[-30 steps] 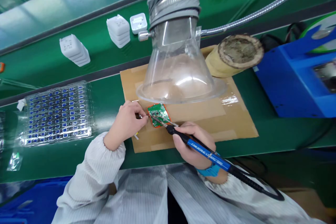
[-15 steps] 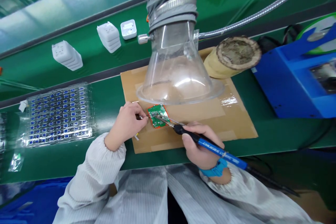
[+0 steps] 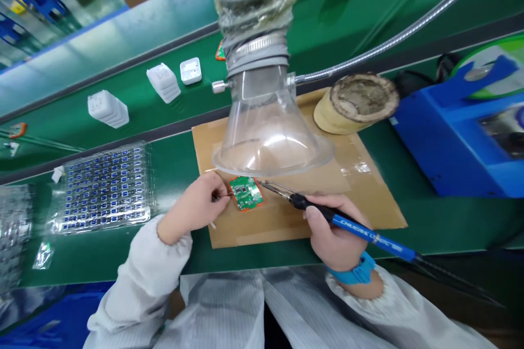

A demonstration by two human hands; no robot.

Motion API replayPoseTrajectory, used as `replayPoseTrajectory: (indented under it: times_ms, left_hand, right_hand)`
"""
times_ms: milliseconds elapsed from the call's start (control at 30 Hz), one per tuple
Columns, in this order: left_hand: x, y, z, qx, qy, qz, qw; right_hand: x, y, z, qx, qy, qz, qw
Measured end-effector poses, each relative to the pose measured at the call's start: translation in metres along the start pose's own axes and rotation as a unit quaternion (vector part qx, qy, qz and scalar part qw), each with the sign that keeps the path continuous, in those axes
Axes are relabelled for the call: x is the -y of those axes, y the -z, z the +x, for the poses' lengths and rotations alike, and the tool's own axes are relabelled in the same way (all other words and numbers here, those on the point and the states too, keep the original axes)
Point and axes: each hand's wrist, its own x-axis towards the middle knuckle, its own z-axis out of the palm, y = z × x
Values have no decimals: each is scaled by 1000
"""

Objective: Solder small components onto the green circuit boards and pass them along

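- Left hand: fingertips pinch a thin item, too small to identify, at left edge of circuit board.
- Right hand: closed around soldering iron, tip beside board's right edge.
- Circuit board: lies on cardboard sheet.

Circuit board: green face, orange edging, dark and pale speckling. Soldering iron: bright blue with white lettering along the handle, black at the grip, silver-grey towards the tip. Wristband: light blue. Sleeves: white to pale grey, finely striped. Cardboard sheet: plain brown. Worktop: dark green. Component tray: colourless, with blue and dark rows in a regular grid. Stacked casings: white. Cup-shaped holder: cream-yellow, rim mottled dark brown. Fume hood: colourless.
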Motion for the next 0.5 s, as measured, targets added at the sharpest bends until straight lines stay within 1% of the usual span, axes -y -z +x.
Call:
replayPoseTrajectory:
  times_ms: [67, 100, 133, 167, 200, 233, 267, 300, 367, 400, 433, 467, 500]
  left_hand:
    - [8, 23, 5, 42, 54, -124, 990]
    - [13, 36, 10, 56, 85, -184, 978]
    - [18, 50, 17, 58, 115, -236, 963]
    - [22, 64, 27, 48, 142, -277, 949]
    - [25, 77, 40, 26, 163, -308, 937]
    - [27, 89, 54, -6, 173, -328, 929]
    - [28, 99, 70, -48, 172, -332, 926]
    - [27, 108, 87, -102, 162, -309, 932]
    - [21, 119, 123, -231, 128, -201, 943]
    - [17, 122, 141, -292, 109, -136, 940]
    - [12, 124, 158, -337, 91, -69, 934]
    - [6, 124, 173, -358, 74, -12, 931]
    - [0, 123, 188, -356, 59, 28, 932]
  right_hand:
    - [1, 1, 0, 6, 7, 11, 1000]
    - [2, 2, 0, 12, 12, 17, 1000]
    - [3, 3, 0, 18, 18, 21, 999]
    - [3, 3, 0, 24, 24, 25, 999]
    - [4, 4, 0, 31, 31, 28, 999]
    - [4, 4, -1, 36, 36, 30, 998]
    - [5, 4, -1, 38, 41, 31, 998]
    - [5, 5, -2, 41, 45, 31, 998]
    - [5, 5, -2, 42, 52, 28, 997]
    - [5, 5, -3, 40, 55, 24, 997]
    - [5, 5, -2, 39, 57, 18, 997]
    - [5, 6, -2, 39, 61, 12, 997]
    - [5, 6, -2, 39, 63, 8, 997]
